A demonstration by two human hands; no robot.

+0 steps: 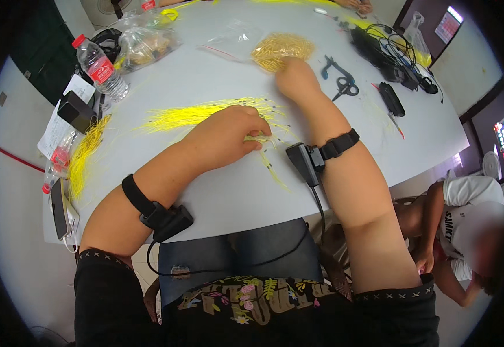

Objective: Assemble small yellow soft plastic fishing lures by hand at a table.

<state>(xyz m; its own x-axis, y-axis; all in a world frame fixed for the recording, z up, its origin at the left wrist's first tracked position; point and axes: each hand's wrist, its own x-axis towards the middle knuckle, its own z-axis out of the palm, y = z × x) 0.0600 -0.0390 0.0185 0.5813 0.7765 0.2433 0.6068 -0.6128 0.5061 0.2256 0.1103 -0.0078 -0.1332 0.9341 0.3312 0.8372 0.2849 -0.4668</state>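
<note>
My left hand (243, 128) is closed in a pinch on thin yellow strands (268, 162), which hang below the fingertips and carry small dark bits. Behind it, a spread bundle of similar yellow strands (176, 117) lies on the white table (229, 202), dark specks along its right end. Farther off, my right hand (295, 80) reaches to the near edge of a heap of fine gold-coloured pieces (282, 49); its fingers are hidden behind the back of the hand. A strapped black device sits on each forearm.
Dark scissors (345, 88) and blue-handled pliers (337, 68) lie right of my right hand, near a black object (392, 99) and tangled cables (393, 55). Leftward stand a water bottle (101, 68), a black box (77, 111) and more yellow strands (87, 159). A person (466, 225) sits at right.
</note>
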